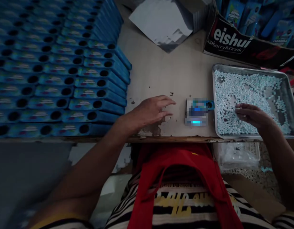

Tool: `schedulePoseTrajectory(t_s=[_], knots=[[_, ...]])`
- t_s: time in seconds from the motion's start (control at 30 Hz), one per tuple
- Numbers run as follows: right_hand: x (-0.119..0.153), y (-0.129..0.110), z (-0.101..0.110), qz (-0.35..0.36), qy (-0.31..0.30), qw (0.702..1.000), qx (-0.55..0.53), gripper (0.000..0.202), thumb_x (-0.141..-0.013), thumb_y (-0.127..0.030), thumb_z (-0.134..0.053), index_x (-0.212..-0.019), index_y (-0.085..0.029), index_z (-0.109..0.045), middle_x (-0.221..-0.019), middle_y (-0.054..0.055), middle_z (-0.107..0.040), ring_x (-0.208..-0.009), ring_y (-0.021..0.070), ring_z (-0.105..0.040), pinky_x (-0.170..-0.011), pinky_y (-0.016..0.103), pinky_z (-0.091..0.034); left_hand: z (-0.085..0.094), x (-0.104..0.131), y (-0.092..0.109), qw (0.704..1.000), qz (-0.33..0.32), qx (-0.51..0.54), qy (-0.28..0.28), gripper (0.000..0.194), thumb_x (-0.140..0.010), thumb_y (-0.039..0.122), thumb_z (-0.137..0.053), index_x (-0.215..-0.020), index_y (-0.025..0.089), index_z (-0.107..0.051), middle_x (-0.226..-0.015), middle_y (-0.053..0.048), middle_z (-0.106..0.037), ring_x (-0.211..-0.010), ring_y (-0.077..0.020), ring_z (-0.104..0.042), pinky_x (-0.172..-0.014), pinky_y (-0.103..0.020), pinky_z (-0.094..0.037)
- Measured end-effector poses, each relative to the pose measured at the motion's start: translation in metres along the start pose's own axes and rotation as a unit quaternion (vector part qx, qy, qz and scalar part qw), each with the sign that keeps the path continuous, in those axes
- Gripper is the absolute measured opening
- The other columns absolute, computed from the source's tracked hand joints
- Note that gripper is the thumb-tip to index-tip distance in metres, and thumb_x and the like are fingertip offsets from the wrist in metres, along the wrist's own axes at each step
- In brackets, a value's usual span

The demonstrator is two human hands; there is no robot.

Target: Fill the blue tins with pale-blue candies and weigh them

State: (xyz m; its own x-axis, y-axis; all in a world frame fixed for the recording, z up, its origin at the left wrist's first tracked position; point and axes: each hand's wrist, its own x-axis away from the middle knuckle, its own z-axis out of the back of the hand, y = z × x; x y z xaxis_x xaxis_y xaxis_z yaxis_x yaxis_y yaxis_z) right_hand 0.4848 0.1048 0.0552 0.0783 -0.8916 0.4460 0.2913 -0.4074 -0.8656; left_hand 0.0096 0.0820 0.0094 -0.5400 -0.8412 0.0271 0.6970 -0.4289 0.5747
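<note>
My left hand (158, 108) is over the bare tabletop with its fingers apart and nothing in them. To its right lies a small blue and white item (196, 111), blurred into blocks, with a blue end with a dark hole sticking out toward the tray. My right hand (250, 115) is above a metal tray (215, 105) spread with many small pale blue and white pellets (247, 82). Its thumb and fingertips are pinched together close over the pellets. Whatever is between them is too small to make out.
Rows of blue boxes with dark round holes (65, 92) fill the table's left side. White sheets (161, 24) lie at the back. A black carton (232, 47) full of blue packets stands behind the tray. The table's front edge (170, 139) runs close to my red apron (147, 190).
</note>
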Motion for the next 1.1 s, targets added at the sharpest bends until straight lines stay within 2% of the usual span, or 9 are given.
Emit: schedulePoseTrajectory(t_s=[0.1,0.23,0.4,0.5,0.63,0.77,0.97,1.03,1.1], knots=[[0.0,-0.002,-0.011,-0.043,-0.007,0.998,0.039,0.055,-0.068,-0.057,-0.109,-0.091,-0.019,-0.076,-0.064,-0.004,-0.055,-0.053,0.0064,-0.041,-0.048,0.022,-0.024,-0.002,-0.006,-0.003,0.997,0.018,0.059,0.037,0.05,-0.105,0.048,-0.073,-0.147,0.022,-0.078,-0.153,-0.014,-0.077,-0.142,-0.0341,-0.074,-0.124,-0.048,-0.059],[0.002,-0.024,-0.028,0.012,-0.025,0.999,0.045,0.064,-0.066,-0.07,-0.108,-0.088,-0.02,-0.075,-0.063,-0.004,-0.051,-0.054,0.0073,-0.038,-0.049,0.024,-0.023,-0.004,-0.007,-0.006,0.984,0.072,0.155,0.045,0.057,-0.1,0.053,-0.079,-0.148,0.023,-0.079,-0.145,-0.014,-0.081,-0.131,-0.033,-0.079,-0.117,-0.047,-0.063],[0.015,-0.07,-0.059,0.059,-0.07,0.993,0.07,0.049,-0.079,-0.061,-0.103,-0.091,-0.022,-0.076,-0.066,-0.003,-0.053,-0.058,0.0099,-0.038,-0.052,0.027,-0.025,-0.011,-0.015,-0.003,0.967,0.094,0.232,0.041,0.061,-0.096,0.056,-0.08,-0.147,0.022,-0.079,-0.139,-0.014,-0.083,-0.128,-0.0325,-0.081,-0.117,-0.049,-0.064],[0.017,-0.088,-0.079,0.111,-0.09,0.978,0.15,0.039,-0.088,-0.056,-0.095,-0.093,-0.021,-0.078,-0.071,-0.001,-0.06,-0.062,0.0122,-0.044,-0.057,0.03,-0.03,-0.013,-0.02,0.001,0.965,0.093,0.241,0.034,0.06,-0.095,0.059,-0.08,-0.144,0.024,-0.081,-0.14,-0.013,-0.083,-0.127,-0.0331,-0.081,-0.118,-0.05,-0.063],[0.01,-0.099,-0.098,0.196,-0.116,0.929,0.292,0.028,-0.095,-0.047,-0.087,-0.094,-0.02,-0.081,-0.075,-0.001,-0.065,-0.067,0.0135,-0.048,-0.064,0.033,-0.032,-0.011,-0.021,0.001,0.966,0.098,0.237,0.024,0.062,-0.096,0.06,-0.078,-0.146,0.024,-0.08,-0.143,-0.013,-0.082,-0.129,-0.0334,-0.08,-0.117,-0.049,-0.064],[0.002,-0.099,-0.105,0.209,-0.135,0.907,0.341,0.024,-0.095,-0.043,-0.087,-0.096,-0.019,-0.086,-0.076,0.0,-0.068,-0.07,0.014,-0.051,-0.069,0.034,-0.033,-0.008,-0.016,-0.004,0.968,0.1,0.228,0.018,0.066,-0.095,0.065,-0.077,-0.147,0.023,-0.079,-0.15,-0.014,-0.079,-0.133,-0.0351,-0.078,-0.119,-0.052,-0.062],[-0.004,-0.092,-0.114,0.165,-0.106,0.948,0.25,0.042,-0.079,-0.056,-0.102,-0.094,-0.021,-0.086,-0.071,-0.002,-0.062,-0.066,0.0127,-0.047,-0.063,0.032,-0.033,-0.007,-0.015,-0.001,0.966,0.099,0.237,0.009,0.07,-0.096,0.068,-0.078,-0.151,0.025,-0.076,-0.153,-0.015,-0.077,-0.133,-0.0354,-0.078,-0.114,-0.051,-0.066],[-0.003,-0.09,-0.104,0.121,-0.092,0.977,0.149,0.044,-0.08,-0.06,-0.101,-0.088,-0.023,-0.081,-0.068,-0.003,-0.056,-0.061,0.0113,-0.04,-0.056,0.03,-0.029,-0.006,-0.015,0.001,0.967,0.093,0.237,0.015,0.068,-0.096,0.067,-0.078,-0.149,0.024,-0.077,-0.151,-0.016,-0.078,-0.132,-0.0349,-0.078,-0.114,-0.052,-0.066],[-0.004,-0.082,-0.079,0.077,-0.052,0.995,0.035,0.046,-0.08,-0.062,-0.1,-0.083,-0.025,-0.072,-0.067,-0.004,-0.048,-0.058,0.0106,-0.031,-0.051,0.028,-0.025,-0.004,-0.015,0.002,0.969,0.088,0.231,0.025,0.066,-0.097,0.066,-0.078,-0.147,0.024,-0.078,-0.147,-0.016,-0.079,-0.131,-0.0343,-0.079,-0.114,-0.05,-0.066]])
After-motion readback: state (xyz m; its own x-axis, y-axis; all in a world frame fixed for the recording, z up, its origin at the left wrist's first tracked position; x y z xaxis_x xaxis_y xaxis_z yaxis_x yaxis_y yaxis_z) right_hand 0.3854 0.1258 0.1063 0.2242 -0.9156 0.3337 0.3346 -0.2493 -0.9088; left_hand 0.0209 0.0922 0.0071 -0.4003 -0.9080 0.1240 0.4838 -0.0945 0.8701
